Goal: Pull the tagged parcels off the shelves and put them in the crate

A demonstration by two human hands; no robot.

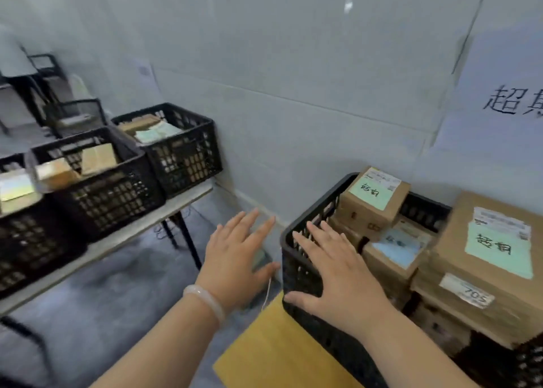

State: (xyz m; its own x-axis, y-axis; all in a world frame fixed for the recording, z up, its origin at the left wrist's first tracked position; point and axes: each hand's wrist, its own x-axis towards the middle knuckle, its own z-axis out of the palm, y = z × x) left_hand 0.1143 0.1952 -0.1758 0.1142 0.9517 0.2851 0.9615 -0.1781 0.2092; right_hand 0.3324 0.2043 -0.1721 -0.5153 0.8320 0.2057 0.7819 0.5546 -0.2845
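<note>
The wall sign (499,100) reads "超" in large black print; its next character is cut off by the frame edge. The big box (458,267) carries a green label (498,248) handwritten "超" plus a blurred second character, and a white sticker (467,295) reading "705". The small box (367,216) has a green slip (370,193), its writing too blurred to read

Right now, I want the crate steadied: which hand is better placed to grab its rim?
Right: the right hand is open over the crate rim; the left hand hangs open beside it, over the floor.
</note>
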